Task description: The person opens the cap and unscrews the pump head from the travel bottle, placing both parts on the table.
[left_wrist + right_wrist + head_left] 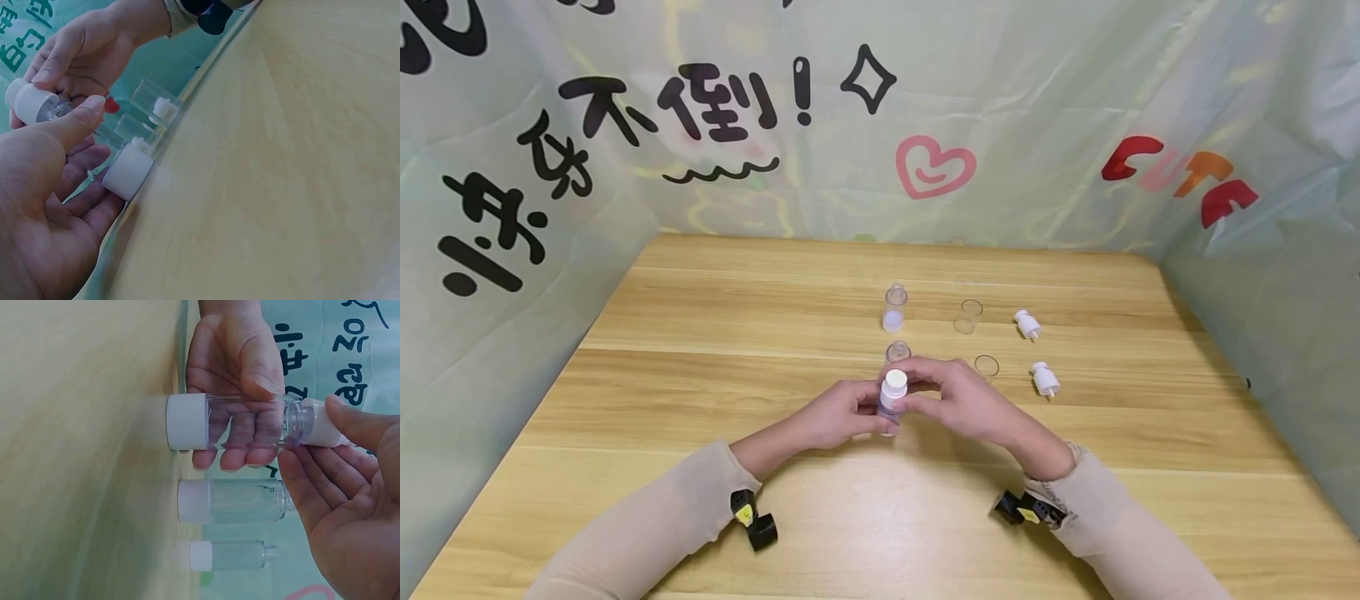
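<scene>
My left hand (842, 412) holds a clear bottle (247, 422) with a white base, its thumb on the near side and its fingers behind. The bottle stands upright above the table's middle, its base at or close to the tabletop. On its neck sits a white pump head (895, 385). My right hand (966, 400) grips this pump head between thumb and fingers, as the right wrist view shows. From the left wrist, the bottle's white base (128, 172) shows below the left fingers, while the left thumb covers part of the clear body.
Two similar bottles (893, 310) stand in a line behind the hands, the nearer one partly hidden. To their right are two clear cylindrical covers (967, 318). Two white pump heads (1027, 325) lie further right on the wooden table (700, 383). Printed cloth (1037, 100) encloses the back and sides.
</scene>
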